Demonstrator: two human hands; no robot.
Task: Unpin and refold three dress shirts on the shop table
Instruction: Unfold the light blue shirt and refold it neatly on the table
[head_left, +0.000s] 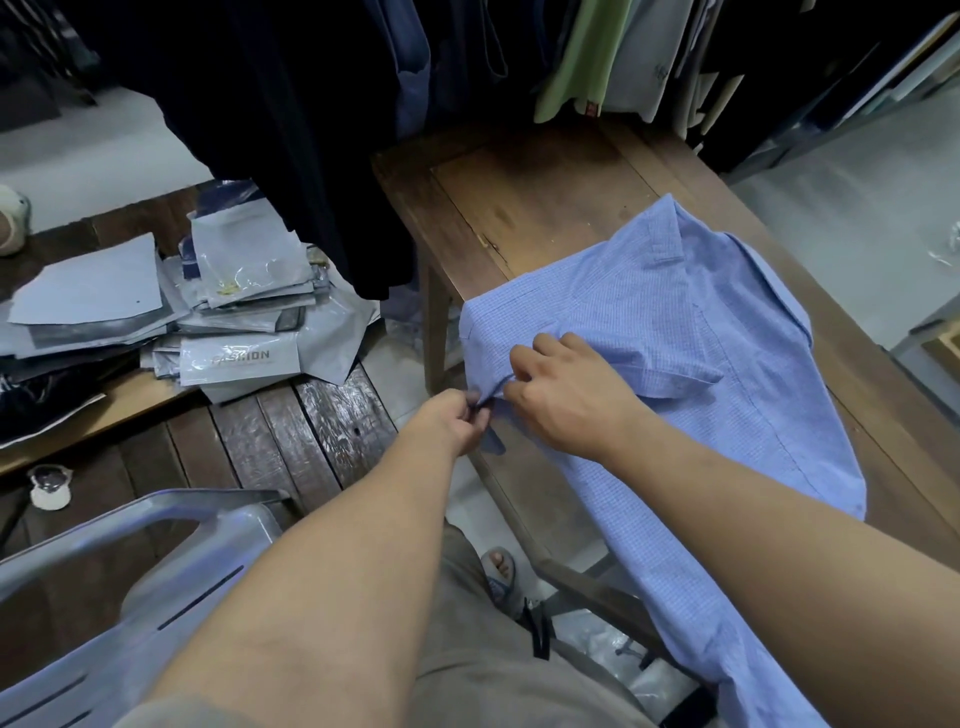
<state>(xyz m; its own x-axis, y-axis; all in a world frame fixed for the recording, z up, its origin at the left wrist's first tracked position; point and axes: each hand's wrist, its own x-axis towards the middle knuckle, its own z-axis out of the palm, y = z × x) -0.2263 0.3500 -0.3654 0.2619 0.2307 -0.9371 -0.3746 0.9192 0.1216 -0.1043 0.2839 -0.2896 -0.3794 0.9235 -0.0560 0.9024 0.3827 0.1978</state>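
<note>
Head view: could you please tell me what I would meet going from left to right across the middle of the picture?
Pile of grey packaging bags → left hand → right hand → collar of the blue shirt.

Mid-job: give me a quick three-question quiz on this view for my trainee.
1. True or false: the blue shirt lies wholly on the wooden table.
2. The left hand and right hand are: A) both gripping the shirt's edge; B) resting flat; C) off the shirt.
3. Fill in: the plastic garment bags lie to the person's ____.
Key: 1 false; 2 A; 3 left.
</note>
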